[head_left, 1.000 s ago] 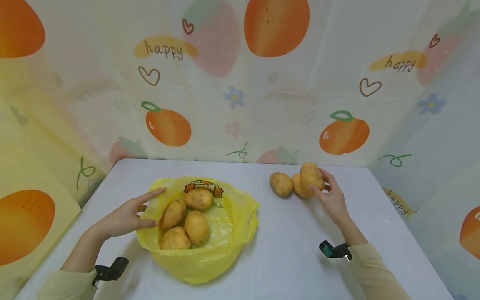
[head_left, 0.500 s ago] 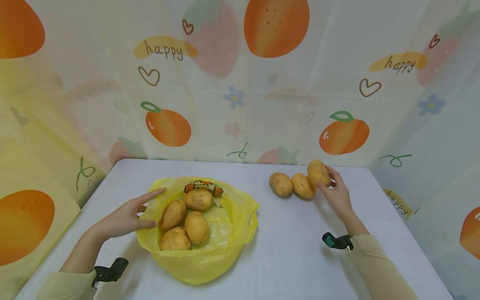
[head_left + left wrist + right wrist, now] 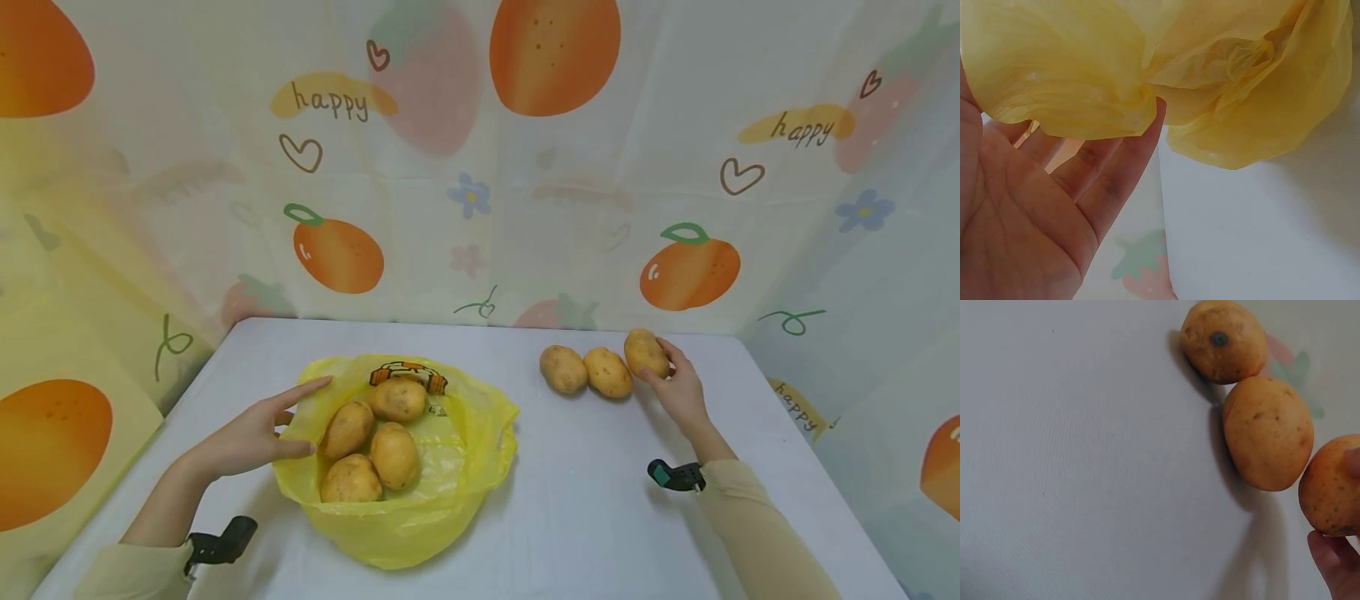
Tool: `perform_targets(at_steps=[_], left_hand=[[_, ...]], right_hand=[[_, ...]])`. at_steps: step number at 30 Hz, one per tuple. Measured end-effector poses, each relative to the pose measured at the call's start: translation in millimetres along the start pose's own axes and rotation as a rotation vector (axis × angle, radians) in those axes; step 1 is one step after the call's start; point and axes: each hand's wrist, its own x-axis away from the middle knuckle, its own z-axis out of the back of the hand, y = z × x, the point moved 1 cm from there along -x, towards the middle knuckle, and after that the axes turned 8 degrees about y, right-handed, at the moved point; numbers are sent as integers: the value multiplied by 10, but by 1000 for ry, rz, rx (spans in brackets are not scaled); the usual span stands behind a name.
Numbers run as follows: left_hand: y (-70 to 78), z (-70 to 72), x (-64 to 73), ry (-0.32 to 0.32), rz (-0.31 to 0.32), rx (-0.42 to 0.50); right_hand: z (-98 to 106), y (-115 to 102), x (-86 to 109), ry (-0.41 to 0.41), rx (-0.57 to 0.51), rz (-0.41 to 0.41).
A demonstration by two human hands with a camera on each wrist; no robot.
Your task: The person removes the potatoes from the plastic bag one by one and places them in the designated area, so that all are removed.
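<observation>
At the left of the table a yellow plastic bag (image 3: pixel 465 433) stands with its mouth spread and several potatoes (image 3: pixel 394 456) inside. My left hand (image 3: pixel 243 433) touches the bag's left rim, thumb and index finger apart. In the left wrist view its long fingers (image 3: pixel 1119 172) are fairly straight, some partly behind the yellow plastic (image 3: pixel 1085 69). My right hand (image 3: pixel 681 392) grips a potato (image 3: pixel 645 352) at the back right. Just left of it, one potato (image 3: pixel 608 372) lies on the table, with another potato (image 3: pixel 563 369) beyond, also seen in the right wrist view.
A white cloth covers the table (image 3: pixel 570 500), whose far edge lies close behind the loose potatoes. Behind it hangs a fruit-printed curtain (image 3: pixel 525 242). Each wrist carries a black band, such as the right wristband (image 3: pixel 675 476).
My right hand has moved right with its potato, from in front of the middle potato to that one's right side, and lowered slightly. The left hand and the bag stay put.
</observation>
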Motion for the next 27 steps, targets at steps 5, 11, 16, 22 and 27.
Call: perform_targets(at_steps=[5, 11, 16, 22, 27], left_hand=[[7, 4, 2, -1, 8, -3], [30, 27, 3, 4, 10, -11], [60, 40, 1, -2, 4, -5], [63, 25, -4, 1, 9, -6], [50, 7, -5, -3, 16, 5]], right_hand=[[-27, 58, -34, -17, 44, -17], [-41, 78, -45, -38, 87, -27], [-52, 76, -44, -36, 119, -27], [-67, 100, -47, -24, 148, -8], [-60, 125, -56, -10, 160, 7]])
